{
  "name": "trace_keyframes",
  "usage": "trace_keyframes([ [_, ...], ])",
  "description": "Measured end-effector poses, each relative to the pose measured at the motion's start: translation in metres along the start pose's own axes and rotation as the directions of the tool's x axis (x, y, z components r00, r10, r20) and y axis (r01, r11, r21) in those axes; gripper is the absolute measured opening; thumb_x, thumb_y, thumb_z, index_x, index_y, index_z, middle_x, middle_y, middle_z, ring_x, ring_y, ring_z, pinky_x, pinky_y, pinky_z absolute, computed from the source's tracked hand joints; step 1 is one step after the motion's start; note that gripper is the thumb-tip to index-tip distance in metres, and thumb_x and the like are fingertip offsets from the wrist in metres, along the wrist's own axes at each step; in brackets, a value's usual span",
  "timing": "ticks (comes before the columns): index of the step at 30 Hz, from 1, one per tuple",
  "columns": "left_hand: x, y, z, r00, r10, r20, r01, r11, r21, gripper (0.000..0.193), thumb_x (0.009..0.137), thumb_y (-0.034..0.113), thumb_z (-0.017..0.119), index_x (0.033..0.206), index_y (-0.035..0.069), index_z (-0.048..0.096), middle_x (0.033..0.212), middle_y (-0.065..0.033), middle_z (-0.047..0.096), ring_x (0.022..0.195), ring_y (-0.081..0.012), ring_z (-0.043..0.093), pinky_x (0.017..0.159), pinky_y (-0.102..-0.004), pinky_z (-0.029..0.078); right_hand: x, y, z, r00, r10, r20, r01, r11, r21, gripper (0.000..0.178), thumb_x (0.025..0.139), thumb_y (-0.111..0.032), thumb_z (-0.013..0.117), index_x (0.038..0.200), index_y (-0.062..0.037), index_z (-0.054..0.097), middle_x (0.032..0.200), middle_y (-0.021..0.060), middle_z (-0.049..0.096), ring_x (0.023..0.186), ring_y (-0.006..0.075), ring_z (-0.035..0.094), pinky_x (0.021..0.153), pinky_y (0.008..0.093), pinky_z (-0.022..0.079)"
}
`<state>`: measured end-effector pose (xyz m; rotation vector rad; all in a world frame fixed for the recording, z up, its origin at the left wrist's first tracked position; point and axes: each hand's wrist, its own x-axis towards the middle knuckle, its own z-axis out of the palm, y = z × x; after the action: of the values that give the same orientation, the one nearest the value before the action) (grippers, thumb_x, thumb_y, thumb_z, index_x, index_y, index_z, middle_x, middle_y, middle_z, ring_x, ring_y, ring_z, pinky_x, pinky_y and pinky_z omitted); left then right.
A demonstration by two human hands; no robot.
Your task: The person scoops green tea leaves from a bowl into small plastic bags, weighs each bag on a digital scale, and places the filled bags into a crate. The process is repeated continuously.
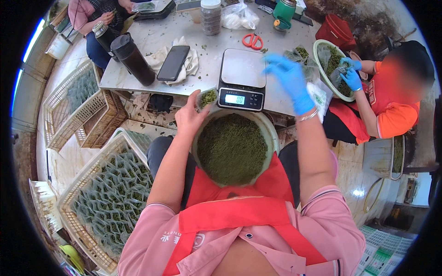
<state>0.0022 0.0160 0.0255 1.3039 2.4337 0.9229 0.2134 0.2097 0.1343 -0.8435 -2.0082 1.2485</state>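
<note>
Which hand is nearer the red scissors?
The right. The gloved right hand is close by, to the right of the red scissors and lower in view; the left hand, holding a small bag, is farther off, lower left.

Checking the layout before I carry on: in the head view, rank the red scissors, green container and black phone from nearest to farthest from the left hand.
From the left hand:
1. Black phone: ahead, slightly left, on a pale cloth.
2. Red scissors: ahead and right, beyond the scale.
3. Green container: farther right, toward the table's far side.
</note>
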Motion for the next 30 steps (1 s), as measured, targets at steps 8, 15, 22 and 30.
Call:
trace_keyframes([
  [8, 0.008, -0.015, 0.004, 1.0, 0.003, 0.015, 0.001, 0.956, -0.295, 0.066, 0.072, 0.047, 0.07, 0.126, 0.015, 0.05, 0.11, -0.0135, 0.064, 0.1, -0.0313, 0.061, 0.086, -0.036, 0.047, 0.11, 0.201, -0.169, 0.993, -0.053, -0.107, -0.078, 0.392, -0.917, 0.027, 0.086, -0.021, 0.045, 0.099, -0.0019, 0.06, 0.101, 0.023, 0.06, 0.093, 0.0408, 0.055, 0.082, 0.0477, 0.044],
  [15, -0.015, -0.033, -0.003, 0.995, -0.071, 0.074, 0.101, 0.802, -0.589, 0.05, 0.088, 0.039, 0.057, 0.124, 0.005, 0.051, 0.104, -0.0141, 0.063, 0.077, -0.0174, 0.066, 0.077, -0.0324, 0.05, 0.016, 0.064, 0.003, 0.725, -0.619, -0.3, 0.281, 0.665, -0.693, 0.033, 0.088, -0.009, 0.047, 0.117, 0.0051, 0.054, 0.121, 0.0232, 0.053, 0.112, 0.0349, 0.05, 0.097, 0.04, 0.038],
  [22, -0.082, -0.081, -0.102, 0.941, -0.262, -0.213, 0.075, 0.779, -0.623, 0.043, 0.091, 0.04, 0.05, 0.118, 0.008, 0.056, 0.092, -0.0165, 0.067, 0.073, -0.0226, 0.067, 0.075, -0.0359, 0.05, -0.064, 0.064, 0.076, 0.871, -0.487, 0.07, 0.354, 0.523, -0.775, 0.033, 0.086, -0.009, 0.051, 0.118, -0.0012, 0.055, 0.125, 0.0237, 0.049, 0.116, 0.0386, 0.045, 0.102, 0.0478, 0.033],
  [30, -0.299, -0.246, -0.337, 0.454, -0.445, -0.771, 0.79, 0.601, 0.118, 0.041, 0.096, 0.045, 0.031, 0.124, 0.021, 0.049, 0.078, -0.0155, 0.065, 0.072, -0.0338, 0.064, 0.065, -0.0444, 0.051, -0.126, 0.095, 0.08, 0.99, 0.081, 0.12, -0.072, 0.995, -0.075, 0.03, 0.093, -0.011, 0.048, 0.118, 0.0055, 0.055, 0.117, 0.0145, 0.059, 0.099, 0.0234, 0.059, 0.089, 0.0348, 0.046],
])
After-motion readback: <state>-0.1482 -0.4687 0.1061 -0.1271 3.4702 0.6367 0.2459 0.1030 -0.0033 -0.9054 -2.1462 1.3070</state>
